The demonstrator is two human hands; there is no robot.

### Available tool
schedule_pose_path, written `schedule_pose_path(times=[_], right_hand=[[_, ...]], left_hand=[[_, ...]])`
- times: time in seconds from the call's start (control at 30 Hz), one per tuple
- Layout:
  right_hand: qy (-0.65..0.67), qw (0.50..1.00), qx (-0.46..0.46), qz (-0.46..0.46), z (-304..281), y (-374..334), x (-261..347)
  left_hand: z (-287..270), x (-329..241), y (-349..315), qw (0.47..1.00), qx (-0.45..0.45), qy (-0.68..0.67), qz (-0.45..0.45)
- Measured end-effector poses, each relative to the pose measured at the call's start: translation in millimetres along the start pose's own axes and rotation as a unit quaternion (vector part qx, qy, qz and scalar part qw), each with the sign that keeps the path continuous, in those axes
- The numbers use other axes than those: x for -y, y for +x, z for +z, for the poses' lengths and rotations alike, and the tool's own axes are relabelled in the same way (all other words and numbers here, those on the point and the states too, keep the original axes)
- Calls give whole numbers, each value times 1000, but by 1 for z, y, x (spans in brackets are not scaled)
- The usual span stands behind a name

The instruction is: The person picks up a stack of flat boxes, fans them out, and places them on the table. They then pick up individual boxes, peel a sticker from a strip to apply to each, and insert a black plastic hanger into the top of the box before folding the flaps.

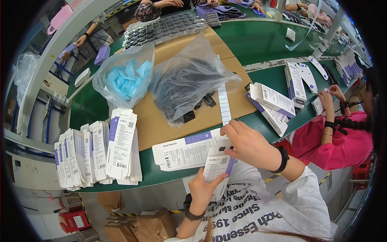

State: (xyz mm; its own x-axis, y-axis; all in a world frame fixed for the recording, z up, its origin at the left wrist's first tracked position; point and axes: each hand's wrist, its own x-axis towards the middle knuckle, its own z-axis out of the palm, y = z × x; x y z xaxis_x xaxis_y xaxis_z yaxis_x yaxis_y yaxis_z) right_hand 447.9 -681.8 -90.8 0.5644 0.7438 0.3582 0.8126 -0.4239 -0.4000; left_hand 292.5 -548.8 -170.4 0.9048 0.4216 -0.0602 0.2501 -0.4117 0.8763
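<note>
On the green table (149, 176), the cardboard sheet (161, 136) at twelve o'clock perhaps serves as a mat under the clear bag of dark parts (189, 84), while flat cartons (121, 149) stand at eight, seemingly for reach. At five, a white-and-purple carton (217, 164) is clamped in the left hand (202, 190), apparently to steady it; the right hand (253, 146) bends over its upper end, whether gripping I cannot tell.

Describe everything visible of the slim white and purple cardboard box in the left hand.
The slim white and purple cardboard box looks stiff, with small dark print and a square code on its white face and a purple strip along its right side. The left hand grips its lower part, thumb across the front. It tilts, upper end near the right hand; whether they touch is unclear. It is held by the green table's near edge.
</note>
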Motion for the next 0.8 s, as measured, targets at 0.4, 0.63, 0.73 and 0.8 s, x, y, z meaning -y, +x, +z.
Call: schedule_pose_path(times=[0.4,0.63,0.73,0.8], right_hand=[[193,968,134,89,-4,-11,-31],[369,906,19,205,30,-54,-23],[452,842,-12,294,41,-75,-4],[453,833,-32,317,64,-91,-8]], left_hand=[[9,-1,-5,997,47,-20,-54],[36,36,-24,972,53,-216,-73],[47,42,-33,973,80,-215,-13],[39,31,-32,959,124,-253,-41]])
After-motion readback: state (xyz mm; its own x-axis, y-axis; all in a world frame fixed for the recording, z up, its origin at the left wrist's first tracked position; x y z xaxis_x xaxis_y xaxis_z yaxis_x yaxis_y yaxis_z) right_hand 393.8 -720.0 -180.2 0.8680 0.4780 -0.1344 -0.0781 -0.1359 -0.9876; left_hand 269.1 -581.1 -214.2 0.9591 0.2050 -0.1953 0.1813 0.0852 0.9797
